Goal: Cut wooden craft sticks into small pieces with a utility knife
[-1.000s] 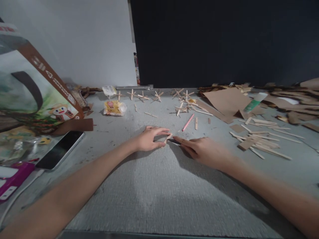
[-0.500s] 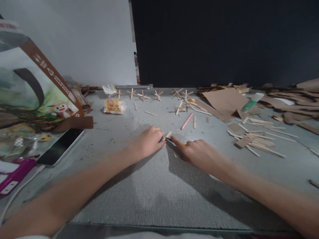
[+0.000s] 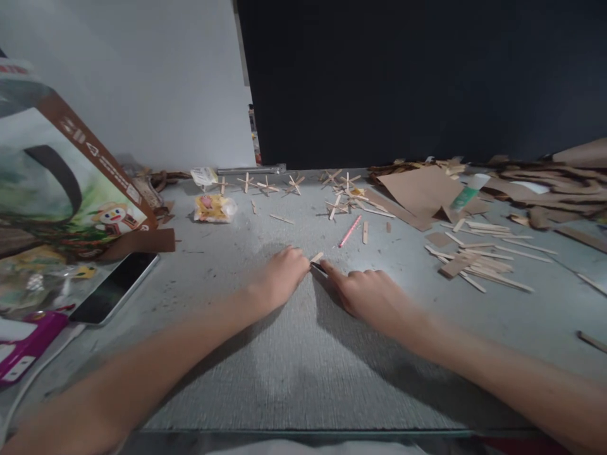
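Left hand [image 3: 287, 273], spread a second ago, has curled onto one wooden stick [image 3: 317, 257] midway across the bench [image 3: 284, 373] in the head view; right hand [image 3: 370, 294] grips one dark tool [image 3: 319, 268] beside it. One pink pencil [image 3: 349, 231] lies beyond.

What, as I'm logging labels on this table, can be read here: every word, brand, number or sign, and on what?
No word, brand or number reads clearly.
Printed package: a triangular sign, seemingly recycling; lettering beside it too blurred.
Red lettering, upper left: cut off and blurred.
Green-and-white tube: marking too blurred.
Yellow packet, white packet: print too small.
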